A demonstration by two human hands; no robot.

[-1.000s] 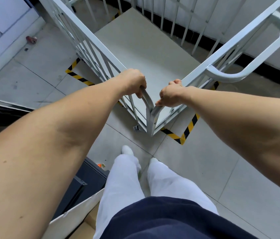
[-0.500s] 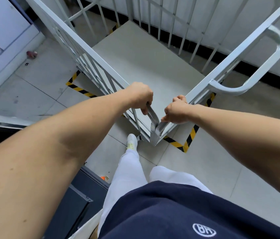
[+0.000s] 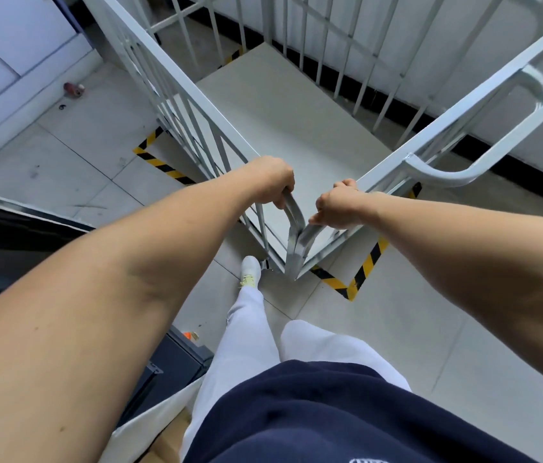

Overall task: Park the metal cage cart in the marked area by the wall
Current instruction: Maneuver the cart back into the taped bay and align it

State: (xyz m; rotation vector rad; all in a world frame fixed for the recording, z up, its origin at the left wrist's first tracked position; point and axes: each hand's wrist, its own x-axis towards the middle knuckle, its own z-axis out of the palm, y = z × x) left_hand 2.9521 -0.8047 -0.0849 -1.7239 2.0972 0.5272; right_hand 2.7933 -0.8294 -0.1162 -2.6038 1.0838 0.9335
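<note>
White metal cage cart (image 3: 297, 105) over yellow-black floor tape (image 3: 360, 272), near wall.
Left hand (image 3: 272, 178) and right hand (image 3: 338, 205) both clenched on cart's corner rails.

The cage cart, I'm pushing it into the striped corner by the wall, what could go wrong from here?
1. Your shoe is right beside the cage cart near corner, so a wheel could catch your toes.
2. Left hand and right hand grip rails meeting at one corner; fingers might get pinched there.
3. The far bars are close to the wall and may bump it.
</note>
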